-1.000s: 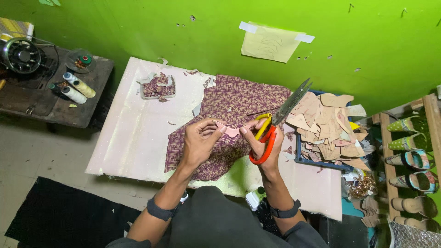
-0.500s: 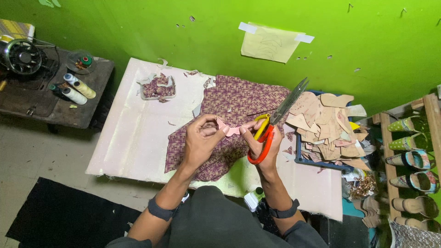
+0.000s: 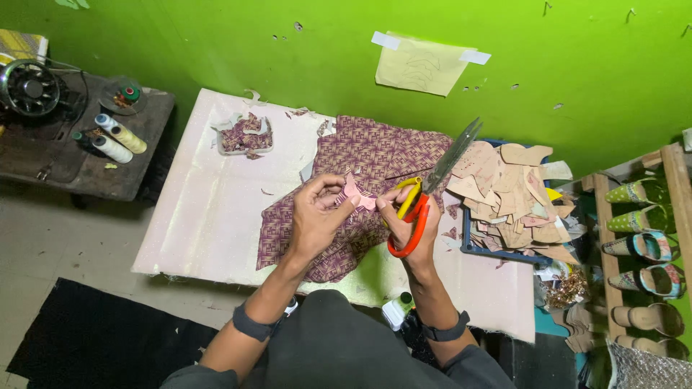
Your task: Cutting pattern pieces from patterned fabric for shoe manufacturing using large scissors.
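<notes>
The small pink piece (image 3: 358, 193) is half hidden by fingers, its outline hard to make out. The left hand (image 3: 319, 216) pinches it above the one patterned purple cloth (image 3: 360, 180) on the bench (image 3: 209, 209). The right hand (image 3: 411, 220) grips one pair of orange-handled scissors (image 3: 425, 191), blades raised. The stacked cut-outs (image 3: 508, 194) are too many to count. Three thread spools (image 3: 115, 138) lie on the dark side table; the bench's left half offers room.

wall (image 3: 216, 43): bright green | floor (image 3: 58, 245): grey | dark side table (image 3: 108, 173) left | wooden shoe rack (image 3: 674, 180) right
</notes>
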